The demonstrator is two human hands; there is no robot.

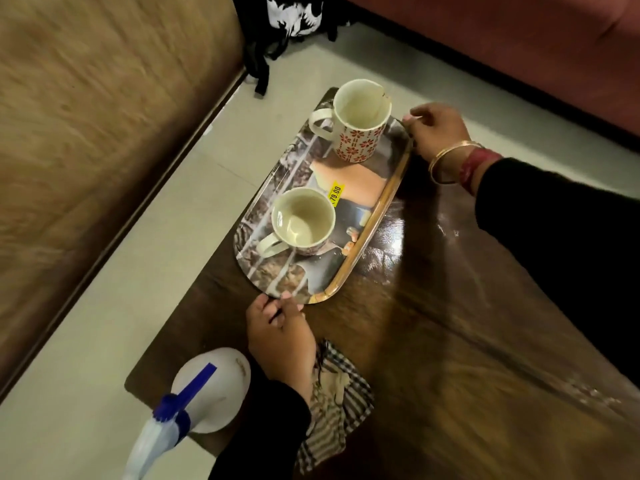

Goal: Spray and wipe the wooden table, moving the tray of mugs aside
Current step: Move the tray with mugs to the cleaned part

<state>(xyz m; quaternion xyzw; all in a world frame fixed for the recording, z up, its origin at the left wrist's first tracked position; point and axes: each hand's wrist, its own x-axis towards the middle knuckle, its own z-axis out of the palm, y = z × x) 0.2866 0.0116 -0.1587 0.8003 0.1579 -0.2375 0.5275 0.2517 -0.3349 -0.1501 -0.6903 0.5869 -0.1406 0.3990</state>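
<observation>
An oval printed tray (379, 206) lies near the far left corner of the dark wooden table (433, 334). On it stand two empty mugs: a tall one with red flowers (358, 123) at the far end and a low wide one (302, 220) nearer me. My left hand (278, 336) pinches the tray's near end. My right hand (438, 128) grips its far right rim. A white spray bottle with a blue nozzle (204, 393) stands at the table's near left corner. A checked cloth (337, 396) lies beside it, partly under my left forearm.
Pale floor tiles (145, 278) run along the table's left side, bordered by a brown upholstered piece (97, 105). A reddish sofa (502, 53) lies beyond the table. A black-and-white bag (294, 19) sits on the floor at the far end. The table's right part shines wet.
</observation>
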